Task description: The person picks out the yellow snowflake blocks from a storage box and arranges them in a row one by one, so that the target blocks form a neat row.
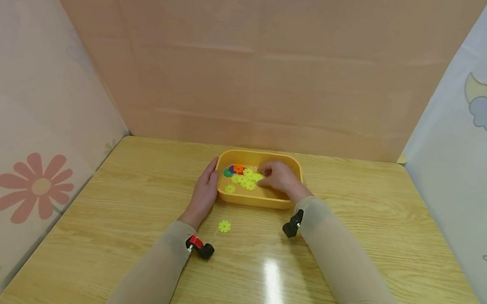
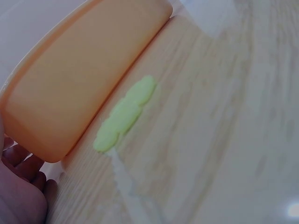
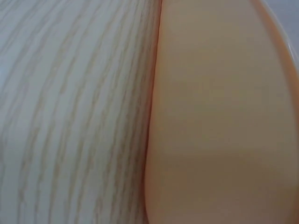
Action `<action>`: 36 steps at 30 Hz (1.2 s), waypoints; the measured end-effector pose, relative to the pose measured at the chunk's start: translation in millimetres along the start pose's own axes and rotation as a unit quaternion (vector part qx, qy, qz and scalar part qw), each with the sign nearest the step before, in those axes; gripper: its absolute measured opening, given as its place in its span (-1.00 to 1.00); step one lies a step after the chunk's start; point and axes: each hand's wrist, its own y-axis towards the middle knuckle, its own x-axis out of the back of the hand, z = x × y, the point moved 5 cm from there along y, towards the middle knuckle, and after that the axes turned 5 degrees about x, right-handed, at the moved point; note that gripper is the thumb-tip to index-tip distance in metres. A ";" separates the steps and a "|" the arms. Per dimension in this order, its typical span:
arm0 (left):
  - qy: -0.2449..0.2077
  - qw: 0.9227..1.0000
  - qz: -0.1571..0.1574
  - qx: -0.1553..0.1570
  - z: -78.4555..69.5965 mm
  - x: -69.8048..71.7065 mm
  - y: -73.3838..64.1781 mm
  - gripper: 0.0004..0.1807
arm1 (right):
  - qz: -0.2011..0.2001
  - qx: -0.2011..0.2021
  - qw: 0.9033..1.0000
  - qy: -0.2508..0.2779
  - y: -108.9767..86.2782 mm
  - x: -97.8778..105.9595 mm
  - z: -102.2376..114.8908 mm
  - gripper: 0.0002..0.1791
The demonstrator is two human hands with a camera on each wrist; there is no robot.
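A yellow-orange plastic bin (image 1: 256,201) stands on the table, holding several small flower-shaped pieces, mostly yellow-green (image 1: 249,184). An orange piece (image 1: 238,169), a green piece (image 1: 227,173) and a purple one lie at its left. My left hand (image 1: 205,193) rests along the bin's left outer wall, its fingers extended; in the left wrist view these fingers (image 2: 28,168) show behind the bin's corner. Over the right rim reaches my right hand (image 1: 281,177), thumb and fingertips apart at the yellow-green pieces. The right wrist view shows only the bin's outer wall (image 3: 219,116) and the table.
One yellow-green flower piece (image 1: 224,226) lies on the wooden table (image 1: 155,172) in front of the bin, near my left wrist. A thin pale line runs from it towards that wrist's camera (image 1: 206,251). A brown panel (image 1: 251,82) rises behind the table, with decorated walls at both sides.
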 end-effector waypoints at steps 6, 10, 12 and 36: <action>0.005 1.000 -0.001 -0.003 -1.0 -0.4 -0.4 -0.32 | -0.001 -0.001 1.000 -0.001 0.6 -0.1 -1.5 -0.57; 0.004 1.000 -0.002 0.000 -0.2 -0.8 0.3 -0.32 | 0.003 -0.001 1.000 -0.001 -0.1 -0.1 -1.4 -0.61; 0.002 1.000 -0.003 0.001 -0.2 -0.8 0.7 -0.32 | 0.003 0.000 1.000 -0.002 -0.5 0.3 -0.5 -0.63; 0.002 1.000 -0.008 0.002 -0.7 -2.0 1.3 -0.33 | -0.012 -0.015 1.000 -0.001 -0.2 2.4 -4.4 -0.68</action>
